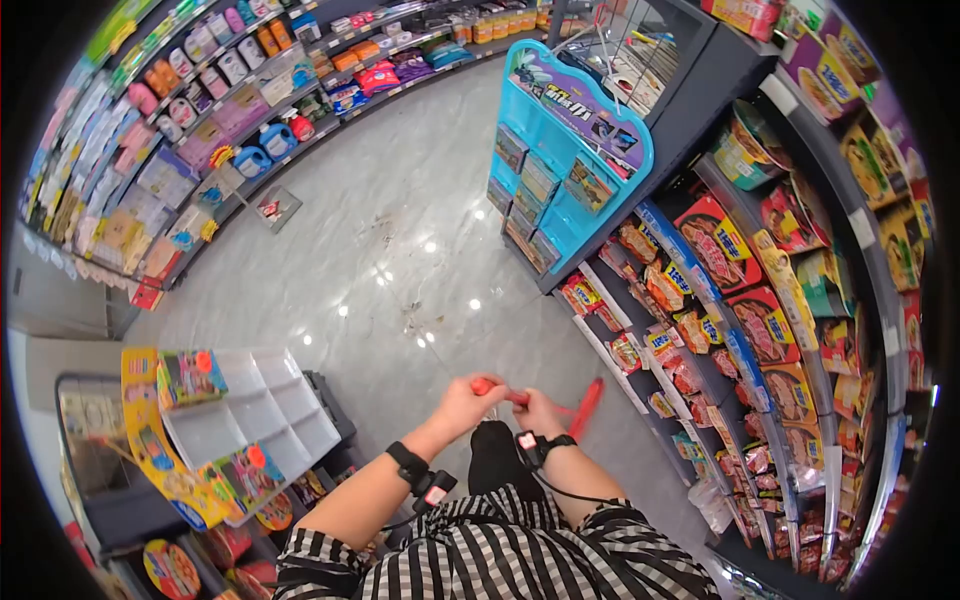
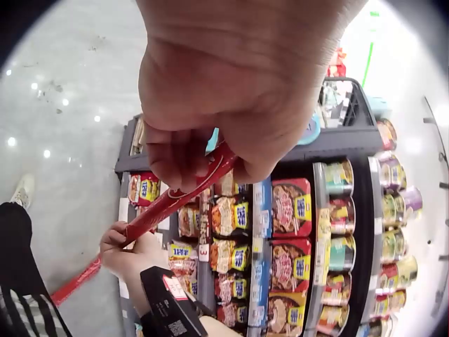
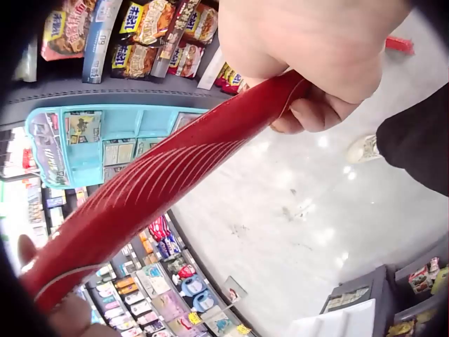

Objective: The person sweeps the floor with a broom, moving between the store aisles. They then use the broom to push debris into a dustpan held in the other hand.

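Note:
A long, glossy red strip with curved white lines is stretched between my two hands; its exact kind cannot be told. My left hand pinches it at one end, thumb and fingers together in the left wrist view. Farther along, my right hand grips it with curled fingers. Past the right hand, the strip's loose end sticks out and looks bent in the head view. In the right wrist view, the left fingers show at the lower left around the strip.
Shelves of instant noodles rise on my right, with a blue card rack at their end. A white-and-yellow display stand is at my left. Toiletry shelves line the far side, across grey floor.

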Demonstrator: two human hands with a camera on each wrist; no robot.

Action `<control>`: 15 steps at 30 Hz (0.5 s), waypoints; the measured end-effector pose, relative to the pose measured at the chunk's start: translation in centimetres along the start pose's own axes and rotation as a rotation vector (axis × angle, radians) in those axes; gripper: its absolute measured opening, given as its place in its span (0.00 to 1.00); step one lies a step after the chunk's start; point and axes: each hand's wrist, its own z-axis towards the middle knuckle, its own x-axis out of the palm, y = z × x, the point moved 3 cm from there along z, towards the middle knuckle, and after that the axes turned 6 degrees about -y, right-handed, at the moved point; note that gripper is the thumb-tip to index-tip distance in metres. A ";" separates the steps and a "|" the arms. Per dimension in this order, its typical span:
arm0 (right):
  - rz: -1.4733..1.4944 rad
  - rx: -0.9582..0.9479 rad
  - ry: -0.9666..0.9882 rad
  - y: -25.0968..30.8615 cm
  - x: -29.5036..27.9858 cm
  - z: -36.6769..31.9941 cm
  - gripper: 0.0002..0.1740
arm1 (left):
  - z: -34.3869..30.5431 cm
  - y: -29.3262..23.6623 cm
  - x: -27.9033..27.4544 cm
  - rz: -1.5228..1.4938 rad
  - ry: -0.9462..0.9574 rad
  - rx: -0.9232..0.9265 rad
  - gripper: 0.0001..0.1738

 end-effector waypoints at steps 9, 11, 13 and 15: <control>1.248 0.800 0.015 10.7 14.1 20.2 0.10 | 10.4 -11.3 -12.5 0.200 -0.310 0.162 0.07; 1.268 0.789 0.060 12.8 15.6 22.0 0.10 | 10.7 -13.2 -13.5 0.223 -0.347 0.208 0.07; 1.294 0.771 0.101 15.2 16.3 22.7 0.10 | 10.5 -15.2 -13.9 0.356 -0.392 0.278 0.05; 1.247 0.784 0.074 18.1 16.0 22.5 0.11 | 9.8 -16.5 -14.5 0.392 -0.409 0.341 0.04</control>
